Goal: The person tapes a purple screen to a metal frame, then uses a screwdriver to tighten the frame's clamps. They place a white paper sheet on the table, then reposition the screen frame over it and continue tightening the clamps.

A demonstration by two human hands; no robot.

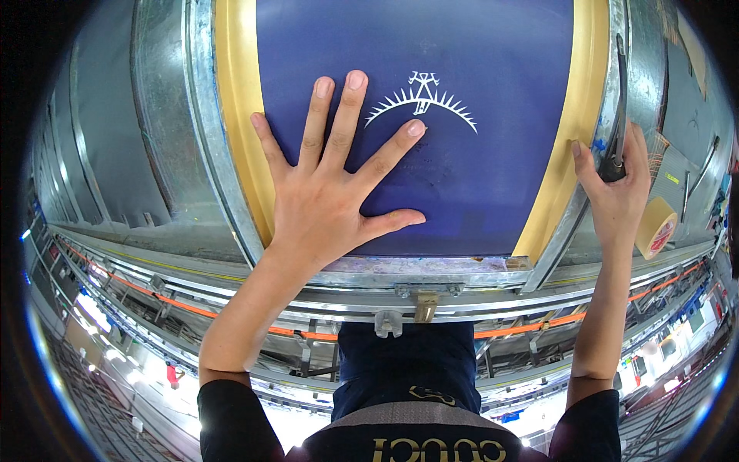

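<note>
My left hand (319, 181) lies on the dark blue mesh of a printing screen (500, 192), its fingers spread wide. The index fingertip rests just below a white design (421, 100) of a spiky arc with a small figure on top. At the screen's right edge my right hand (620, 181) curls round the black handle of a tool with a long, thin, dark shaft (620, 92). That shaft points away from me along the metal frame (618, 23). My right thumb is on the frame side of the handle; the other fingers are partly hidden.
Yellow tape (245, 100) borders the mesh. A roll of tape (657, 229) stands by my right wrist, near thin tools (704, 165) on the grey table. Dark sheets (108, 115) lie to the left. A metal rail with a clamp (426, 304) runs along the near edge.
</note>
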